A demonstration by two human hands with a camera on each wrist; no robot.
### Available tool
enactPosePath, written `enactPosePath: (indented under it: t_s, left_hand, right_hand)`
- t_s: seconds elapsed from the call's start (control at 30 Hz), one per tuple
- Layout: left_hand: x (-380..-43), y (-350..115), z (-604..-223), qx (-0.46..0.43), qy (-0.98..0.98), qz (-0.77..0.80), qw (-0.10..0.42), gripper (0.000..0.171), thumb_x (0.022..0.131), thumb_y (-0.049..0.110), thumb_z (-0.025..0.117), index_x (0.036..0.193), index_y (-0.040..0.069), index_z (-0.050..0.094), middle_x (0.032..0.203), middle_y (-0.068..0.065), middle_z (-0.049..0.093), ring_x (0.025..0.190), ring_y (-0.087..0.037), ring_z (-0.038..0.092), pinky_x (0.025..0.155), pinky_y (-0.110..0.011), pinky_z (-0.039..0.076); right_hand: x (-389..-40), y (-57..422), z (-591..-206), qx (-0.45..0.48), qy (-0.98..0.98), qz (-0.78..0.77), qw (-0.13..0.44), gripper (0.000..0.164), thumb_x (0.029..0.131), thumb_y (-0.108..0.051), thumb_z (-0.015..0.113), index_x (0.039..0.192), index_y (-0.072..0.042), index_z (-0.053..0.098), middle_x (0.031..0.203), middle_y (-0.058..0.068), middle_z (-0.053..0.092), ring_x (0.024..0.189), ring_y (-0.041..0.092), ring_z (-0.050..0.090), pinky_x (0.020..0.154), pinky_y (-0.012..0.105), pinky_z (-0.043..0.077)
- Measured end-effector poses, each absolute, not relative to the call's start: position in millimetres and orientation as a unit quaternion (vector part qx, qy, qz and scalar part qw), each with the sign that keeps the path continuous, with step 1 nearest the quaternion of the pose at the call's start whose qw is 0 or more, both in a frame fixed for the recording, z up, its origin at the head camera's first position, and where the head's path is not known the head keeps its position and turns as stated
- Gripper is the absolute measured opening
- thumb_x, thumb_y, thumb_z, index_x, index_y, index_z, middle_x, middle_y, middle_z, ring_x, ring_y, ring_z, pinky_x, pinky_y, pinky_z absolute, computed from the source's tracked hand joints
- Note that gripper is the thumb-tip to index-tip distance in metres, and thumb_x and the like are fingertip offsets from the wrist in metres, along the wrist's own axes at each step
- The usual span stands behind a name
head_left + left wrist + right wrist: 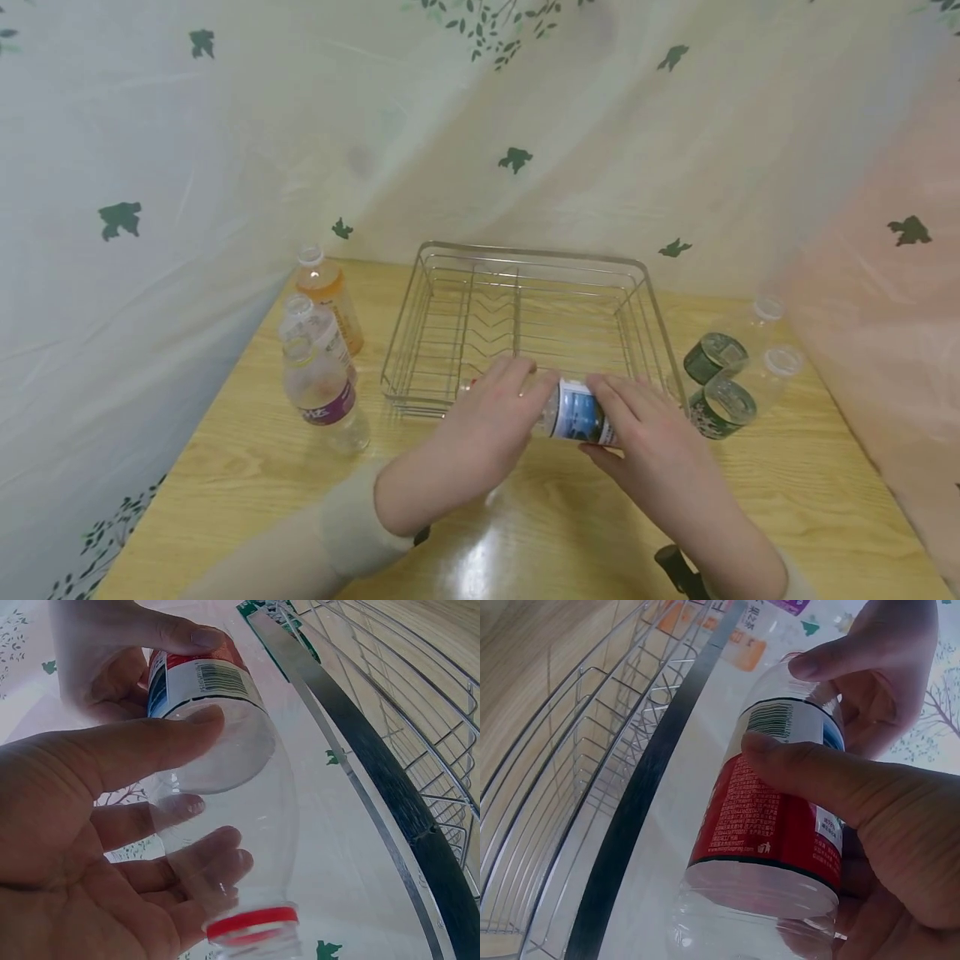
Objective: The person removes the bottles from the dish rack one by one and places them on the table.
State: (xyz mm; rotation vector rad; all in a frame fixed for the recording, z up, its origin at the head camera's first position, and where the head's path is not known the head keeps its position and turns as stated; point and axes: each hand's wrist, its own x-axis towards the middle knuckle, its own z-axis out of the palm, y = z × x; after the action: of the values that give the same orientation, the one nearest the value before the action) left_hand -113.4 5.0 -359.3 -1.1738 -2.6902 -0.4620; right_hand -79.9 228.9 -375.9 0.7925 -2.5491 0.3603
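Note:
Both hands hold a clear plastic bottle [576,410] on its side, close over the front rim of a metal wire rack [528,252]. Its label is red, white and blue, and a red ring [251,922] circles the neck, which points left. My left hand [491,417] has its thumb and fingers round the clear shoulder of the bottle. Toward the base, my right hand [652,429] grips the labelled part, with the thumb lying across the label in the right wrist view. Most of the bottle's left half is hidden behind the left hand in the head view.
Left of the rack stand a bottle with an orange label [330,296], a clear one [324,327] and one with a purple label [330,408]. Two clear bottles with green labels [720,415] stand on the right. A patterned cloth [360,125] hangs behind the wooden table [247,492].

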Motion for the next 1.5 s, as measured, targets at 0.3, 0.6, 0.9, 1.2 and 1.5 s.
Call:
enactPosePath:
  t_s: [0.3,0.6,0.9,1.2,1.5]
  left_hand:
    - [-111.2,-2.9,-355.7,-0.397,-0.886,-0.220,0.095,0.088,0.076,0.020,0.092,0.149,0.003,0.045,0.140,-0.018,0.052,0.128,-0.031,0.050,0.105,-0.039,0.048]
    - [-116.7,-24.0,-362.4,-0.293,-0.870,-0.365,0.152,0.109,0.072,0.031,0.095,0.154,-0.003,0.033,0.148,-0.022,0.043,0.136,-0.034,0.042,0.113,-0.043,0.038]
    - [-126.6,-47.9,-393.1,-0.176,-0.887,-0.400,0.147,0.115,0.074,0.036,0.093,0.159,0.000,0.024,0.160,-0.020,0.031,0.146,-0.036,0.027,0.119,-0.050,0.026]
    - [-137.0,-71.8,-429.1,-0.112,-0.899,-0.400,0.136,0.111,0.073,0.035,0.094,0.158,0.004,0.030,0.156,-0.019,0.036,0.141,-0.038,0.034,0.116,-0.057,0.030]
    - [-138.0,-80.7,-440.0,-0.053,-0.895,-0.430,0.110,0.111,0.072,0.036,0.094,0.157,0.004,0.030,0.156,-0.020,0.035,0.142,-0.039,0.034,0.116,-0.056,0.030]
  right_hand:
    - [-75.1,239.2,-383.9,0.265,-0.922,0.154,0.238,0.087,0.056,-0.005,0.100,0.132,0.004,0.060,0.122,0.019,0.065,0.107,0.038,0.063,0.090,0.054,0.055]
    - [-68.2,257.5,-392.3,0.242,-0.913,0.190,0.270,0.089,0.056,-0.004,0.099,0.134,0.000,0.058,0.123,0.016,0.064,0.106,0.033,0.063,0.082,0.048,0.057]
    - [-57.0,276.2,-402.7,0.188,-0.897,0.242,0.317,0.079,0.093,-0.067,0.055,0.133,0.000,0.062,0.123,0.017,0.064,0.104,0.033,0.062,0.092,0.007,0.038]
    - [-52.0,288.6,-411.1,0.138,-0.877,0.281,0.365,0.083,0.085,-0.069,0.067,0.131,0.000,0.065,0.123,0.014,0.067,0.104,0.025,0.062,0.099,0.009,0.038]
    - [-48.0,303.7,-427.6,0.095,-0.849,0.362,0.372,0.074,0.071,-0.023,0.096,0.134,0.001,0.064,0.119,0.019,0.069,0.113,0.002,0.059,0.097,0.013,0.044]
